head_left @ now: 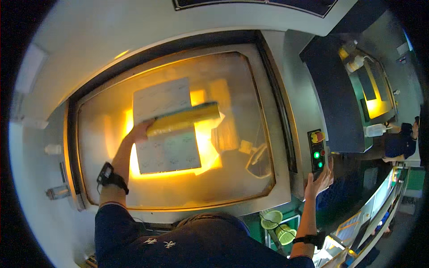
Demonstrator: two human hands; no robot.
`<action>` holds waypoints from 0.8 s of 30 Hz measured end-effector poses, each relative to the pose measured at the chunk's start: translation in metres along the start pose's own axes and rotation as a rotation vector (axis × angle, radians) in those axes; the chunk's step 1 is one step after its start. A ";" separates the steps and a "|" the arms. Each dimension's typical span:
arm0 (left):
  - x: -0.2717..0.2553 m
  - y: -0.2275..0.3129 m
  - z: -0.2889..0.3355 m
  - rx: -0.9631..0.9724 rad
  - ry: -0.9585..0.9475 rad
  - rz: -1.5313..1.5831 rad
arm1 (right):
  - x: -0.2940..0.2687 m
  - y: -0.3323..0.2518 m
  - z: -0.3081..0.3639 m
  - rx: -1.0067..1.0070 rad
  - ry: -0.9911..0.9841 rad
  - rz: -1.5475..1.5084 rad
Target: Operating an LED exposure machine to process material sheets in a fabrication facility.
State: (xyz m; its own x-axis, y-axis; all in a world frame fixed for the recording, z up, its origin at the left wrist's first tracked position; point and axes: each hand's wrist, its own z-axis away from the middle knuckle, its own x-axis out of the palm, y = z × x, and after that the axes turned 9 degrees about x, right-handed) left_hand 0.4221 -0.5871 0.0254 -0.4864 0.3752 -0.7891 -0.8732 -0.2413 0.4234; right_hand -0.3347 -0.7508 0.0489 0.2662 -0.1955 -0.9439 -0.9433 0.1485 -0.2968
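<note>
A long yellow bar (185, 119) with a dark upper edge lies across a pale printed sheet (163, 96) on the lit, glass-like table. My left hand (142, 130) is closed round the bar's left end, its fingers partly blurred. Whether the bar is a roller or a squeegee I cannot tell. Off to the right, my right hand (320, 181) is at the lower end of a small black control panel (316, 149), fingers apart and nothing held. Two green buttons glow on the panel, below a red and yellow knob (317, 136).
A raised metal frame (279, 178) borders the lit table. A light cover (134, 20) stands over its far side. Pale green baskets (271, 219) sit below the near right corner. At far right are a second lit table (377, 107), a white bottle (374, 130) and another person (400, 143).
</note>
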 end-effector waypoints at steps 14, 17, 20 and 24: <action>-0.005 -0.009 -0.100 0.088 0.121 0.037 | 0.005 0.017 -0.010 -0.125 0.112 -0.087; 0.080 -0.005 0.026 0.236 -0.038 0.041 | 0.009 -0.013 -0.014 -0.052 0.015 -0.287; 0.128 0.113 0.127 0.148 -0.335 0.127 | 0.003 0.012 -0.008 -0.085 0.034 -0.349; 0.186 0.168 0.190 0.176 -0.397 -0.023 | -0.002 0.009 -0.004 -0.056 0.007 -0.326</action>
State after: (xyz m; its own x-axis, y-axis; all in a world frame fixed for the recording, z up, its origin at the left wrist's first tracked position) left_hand 0.1785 -0.3877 0.0344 -0.4107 0.7025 -0.5812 -0.8595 -0.0855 0.5040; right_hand -0.3441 -0.7530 0.0489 0.5551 -0.2305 -0.7992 -0.8178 0.0237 -0.5750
